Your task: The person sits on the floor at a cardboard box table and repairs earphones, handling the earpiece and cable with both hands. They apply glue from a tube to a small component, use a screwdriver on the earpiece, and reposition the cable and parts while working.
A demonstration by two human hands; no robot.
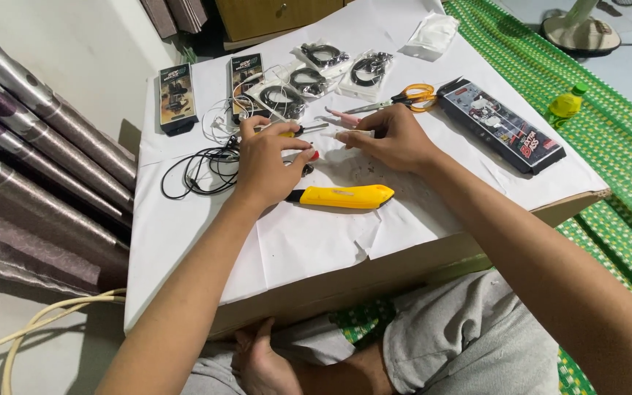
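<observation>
My left hand [263, 162] rests on the white paper-covered low table [316, 241], fingers curled around a small dark part with a red tip [311, 156]. My right hand [395, 137] is just to its right, pinching a thin white and black piece [356, 134]. A yellow utility knife [345, 196] lies just in front of both hands. A small yellow-handled screwdriver [303, 130] lies behind my left hand.
Tangled black and white earphone cables [202, 167] lie at the left. Several bagged earphones [309, 77], two dark small boxes [177, 95], orange-handled scissors [407, 99] and a long dark package [502, 124] sit farther back. A curtain [31, 168] hangs at left.
</observation>
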